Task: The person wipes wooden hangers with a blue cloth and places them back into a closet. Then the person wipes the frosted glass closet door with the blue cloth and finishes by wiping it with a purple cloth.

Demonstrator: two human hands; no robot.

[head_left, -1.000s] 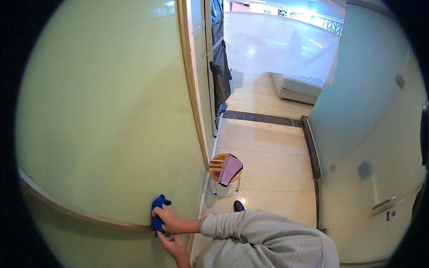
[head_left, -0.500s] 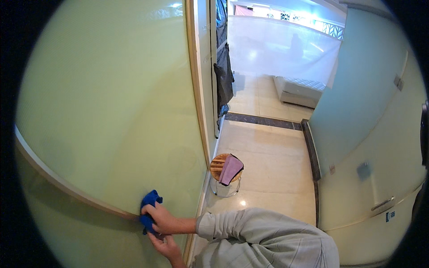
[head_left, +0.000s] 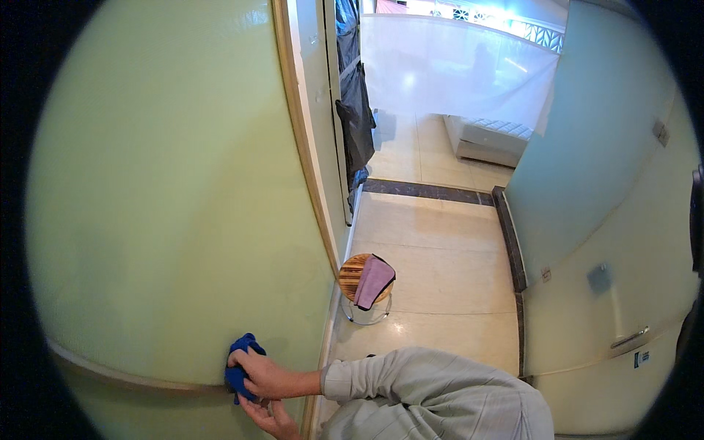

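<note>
A bunched blue cloth [head_left: 236, 375] rests against the pale wooden rail [head_left: 139, 380] that crosses the green frosted panel [head_left: 183, 198]. My right hand [head_left: 265, 375] closes over the cloth from the right, its grey sleeve stretching across the lower middle. Just below it, my left hand [head_left: 273, 419] has its fingertips at the cloth's bottom edge, closed on it as far as I can see. Part of the left hand is hidden under the right wrist.
A round wooden stool [head_left: 352, 277] with metal legs stands beside the panel, a folded mauve cloth [head_left: 375, 281] on top. Frosted glass with a door handle [head_left: 631, 337] lines the right side. Farther off are a dark stone sill [head_left: 429, 192], a mattress [head_left: 488, 143] and a white sheet [head_left: 455, 66].
Both hands and the blue cloth sit slightly lower in the picture. The whole view has tilted and shifted a little, with the rail now appearing flatter; the cloth is still at the rail.
</note>
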